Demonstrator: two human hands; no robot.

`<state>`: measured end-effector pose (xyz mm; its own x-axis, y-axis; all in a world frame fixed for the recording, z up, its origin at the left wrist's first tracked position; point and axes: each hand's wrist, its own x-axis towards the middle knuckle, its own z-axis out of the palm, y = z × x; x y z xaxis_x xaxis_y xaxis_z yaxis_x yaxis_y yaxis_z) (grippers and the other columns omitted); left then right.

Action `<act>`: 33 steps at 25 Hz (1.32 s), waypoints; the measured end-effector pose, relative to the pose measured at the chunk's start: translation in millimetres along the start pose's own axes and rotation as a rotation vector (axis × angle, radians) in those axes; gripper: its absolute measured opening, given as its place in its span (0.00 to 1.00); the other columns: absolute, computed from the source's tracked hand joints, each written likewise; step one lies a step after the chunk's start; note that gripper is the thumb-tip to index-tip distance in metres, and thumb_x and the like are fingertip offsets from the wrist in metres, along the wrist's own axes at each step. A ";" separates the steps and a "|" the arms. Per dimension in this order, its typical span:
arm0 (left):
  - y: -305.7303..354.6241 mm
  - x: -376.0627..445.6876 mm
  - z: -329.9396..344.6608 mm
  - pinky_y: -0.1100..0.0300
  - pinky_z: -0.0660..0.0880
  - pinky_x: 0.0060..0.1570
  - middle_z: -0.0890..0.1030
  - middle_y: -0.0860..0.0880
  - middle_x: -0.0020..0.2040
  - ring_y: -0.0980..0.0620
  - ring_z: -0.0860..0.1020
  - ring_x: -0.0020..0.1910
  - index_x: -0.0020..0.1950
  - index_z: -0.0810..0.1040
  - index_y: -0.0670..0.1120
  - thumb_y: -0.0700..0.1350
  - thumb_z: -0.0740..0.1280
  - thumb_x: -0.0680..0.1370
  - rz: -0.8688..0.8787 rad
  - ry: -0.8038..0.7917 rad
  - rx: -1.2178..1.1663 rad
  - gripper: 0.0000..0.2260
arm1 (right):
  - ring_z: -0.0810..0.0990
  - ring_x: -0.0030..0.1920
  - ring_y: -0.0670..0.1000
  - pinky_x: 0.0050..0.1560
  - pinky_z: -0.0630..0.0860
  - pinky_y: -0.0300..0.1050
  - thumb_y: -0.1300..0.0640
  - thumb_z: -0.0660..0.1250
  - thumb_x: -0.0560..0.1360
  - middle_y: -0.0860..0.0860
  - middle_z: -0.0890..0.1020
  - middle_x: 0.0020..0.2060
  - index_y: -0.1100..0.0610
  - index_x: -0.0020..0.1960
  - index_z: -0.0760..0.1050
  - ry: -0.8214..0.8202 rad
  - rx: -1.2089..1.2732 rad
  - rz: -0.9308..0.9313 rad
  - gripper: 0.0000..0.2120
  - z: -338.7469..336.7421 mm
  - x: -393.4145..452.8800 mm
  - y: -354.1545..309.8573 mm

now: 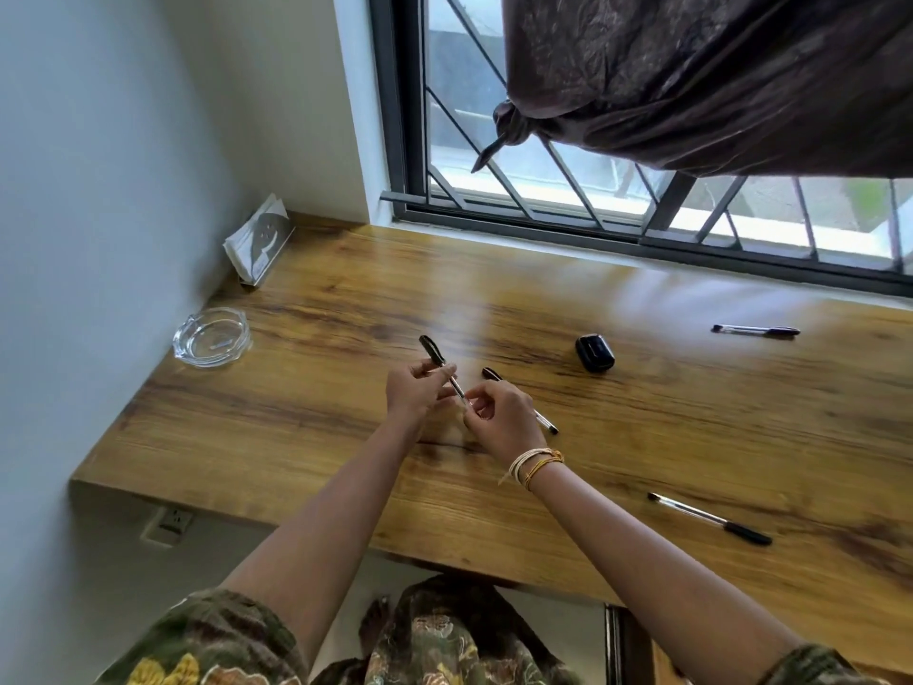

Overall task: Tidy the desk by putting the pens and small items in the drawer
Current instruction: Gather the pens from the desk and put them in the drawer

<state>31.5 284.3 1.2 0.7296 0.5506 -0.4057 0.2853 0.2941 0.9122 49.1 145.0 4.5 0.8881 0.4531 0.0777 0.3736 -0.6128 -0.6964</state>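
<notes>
Your right hand (499,412) and left hand (415,393) both pinch one pen (442,370), its cap pointing away-left; fingers curled, second pen (546,423) just right.

Second pen (546,423) mostly hidden behind right hand (499,417); curtain (691,81) cropped.
</notes>
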 end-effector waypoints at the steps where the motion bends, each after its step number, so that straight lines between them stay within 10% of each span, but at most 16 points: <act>1: -0.5 -3.6 5.9 0.58 0.81 0.31 0.81 0.40 0.40 0.45 0.81 0.35 0.49 0.79 0.35 0.37 0.72 0.74 -0.018 -0.006 -0.030 0.07 | 0.77 0.40 0.47 0.43 0.75 0.41 0.50 0.71 0.71 0.47 0.79 0.38 0.54 0.48 0.81 -0.001 -0.046 -0.035 0.09 -6.2 -0.5 6.1; 15: 0.2 -17.7 31.0 0.51 0.82 0.38 0.80 0.42 0.38 0.45 0.81 0.34 0.42 0.79 0.40 0.33 0.69 0.75 -0.099 -0.077 -0.008 0.04 | 0.79 0.47 0.50 0.47 0.74 0.38 0.54 0.70 0.73 0.50 0.80 0.46 0.55 0.51 0.82 0.033 -0.218 0.117 0.08 -35.1 0.0 57.3; 22: 1.3 -21.6 33.7 0.54 0.82 0.37 0.83 0.39 0.41 0.46 0.83 0.35 0.48 0.80 0.37 0.33 0.70 0.74 -0.182 -0.190 -0.017 0.04 | 0.82 0.37 0.43 0.41 0.81 0.40 0.53 0.76 0.67 0.45 0.84 0.35 0.53 0.43 0.84 0.172 0.313 0.326 0.06 -30.4 3.8 32.4; 33: -5.4 -29.2 58.8 0.59 0.81 0.33 0.85 0.45 0.36 0.51 0.83 0.31 0.45 0.81 0.39 0.38 0.71 0.75 -0.271 -0.322 -0.082 0.02 | 0.82 0.37 0.43 0.38 0.78 0.33 0.58 0.78 0.66 0.48 0.84 0.37 0.55 0.44 0.83 0.083 0.421 0.342 0.08 -49.6 -12.5 43.6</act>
<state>45.1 220.7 11.5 0.7954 0.1767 -0.5798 0.4525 0.4632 0.7620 67.6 80.5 8.5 0.9646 0.2104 -0.1591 -0.0645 -0.3968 -0.9156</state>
